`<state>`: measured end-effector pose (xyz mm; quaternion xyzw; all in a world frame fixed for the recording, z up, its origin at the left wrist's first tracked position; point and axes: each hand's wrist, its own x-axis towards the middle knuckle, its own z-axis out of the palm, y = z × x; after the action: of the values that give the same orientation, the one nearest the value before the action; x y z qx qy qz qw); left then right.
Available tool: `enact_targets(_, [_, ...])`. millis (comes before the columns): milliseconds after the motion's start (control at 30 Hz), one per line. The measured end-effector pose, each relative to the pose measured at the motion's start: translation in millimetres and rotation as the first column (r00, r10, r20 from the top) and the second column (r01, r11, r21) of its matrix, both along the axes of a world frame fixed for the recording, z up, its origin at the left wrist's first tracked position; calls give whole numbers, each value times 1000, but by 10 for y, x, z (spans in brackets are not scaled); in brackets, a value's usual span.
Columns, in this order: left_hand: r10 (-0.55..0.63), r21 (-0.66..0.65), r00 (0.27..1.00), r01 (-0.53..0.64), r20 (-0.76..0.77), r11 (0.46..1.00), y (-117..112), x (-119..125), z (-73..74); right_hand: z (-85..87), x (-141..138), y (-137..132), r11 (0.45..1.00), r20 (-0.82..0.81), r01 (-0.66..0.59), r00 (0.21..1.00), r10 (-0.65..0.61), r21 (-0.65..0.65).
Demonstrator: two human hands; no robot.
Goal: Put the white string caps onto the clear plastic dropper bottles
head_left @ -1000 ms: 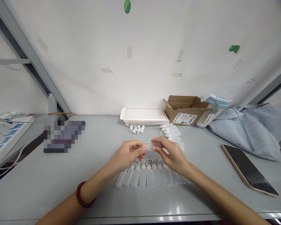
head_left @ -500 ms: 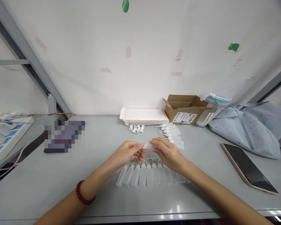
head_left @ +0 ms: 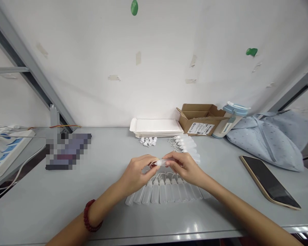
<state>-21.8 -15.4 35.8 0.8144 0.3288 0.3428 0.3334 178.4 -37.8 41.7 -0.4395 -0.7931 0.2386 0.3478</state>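
Between both hands, above the grey table, is a small translucent squeeze bottle (head_left: 160, 162) lying roughly sideways. My left hand (head_left: 135, 175) is closed in a pinch at its white neck end, where a thin white strand shows. The fingers of my right hand (head_left: 186, 167) are wrapped round the bottle's body. Just below the hands lies a side-by-side row of similar bottles (head_left: 162, 193), with white cords at their tops; my left hand partly covers its left end. Farther back, beyond my right hand, lies another group of bottles (head_left: 188, 143). Small white caps (head_left: 149, 141) lie in a loose pile.
A stack of white flat boxes (head_left: 157, 126) stands by the wall, next to an open cardboard box (head_left: 201, 119) and a blue-lidded cup (head_left: 229, 121). At right are a light-blue cloth bag (head_left: 267, 143) and a phone (head_left: 269, 181). A power strip (head_left: 9, 150) lies at far left.
My left hand has turned over, its back now facing up, with thumb and fingers pinching the bottle's neck end. More of the bottle shows. The whole view has shifted slightly.
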Motion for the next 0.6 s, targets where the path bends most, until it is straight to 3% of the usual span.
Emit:
enact_targets(67, [19,-27,1000,-19,18,999,1,10,11,-6,0,6,999,-14,15,1000,-14,31])
enact_targets(133, [18,-174,998,-7,61,985,7,17,33,-31,-4,10,989,-10,8,1000,-6,146])
enact_targets(233, [6,-395,994,39,110,918,26,22,53,-81,-16,12,939,12,-38,999,36,341])
enact_targets(333, [-21,-535,989,96,145,839,50,29,39,-118,-20,17,895,35,-42,999,29,444])
enact_targets(433, [-41,-577,980,148,194,803,63,40,10,-135,-14,24,877,53,-36,999,13,479])
enact_targets(600, [-34,-532,978,141,205,835,38,35,-13,-135,-11,11,882,76,-64,997,32,466])
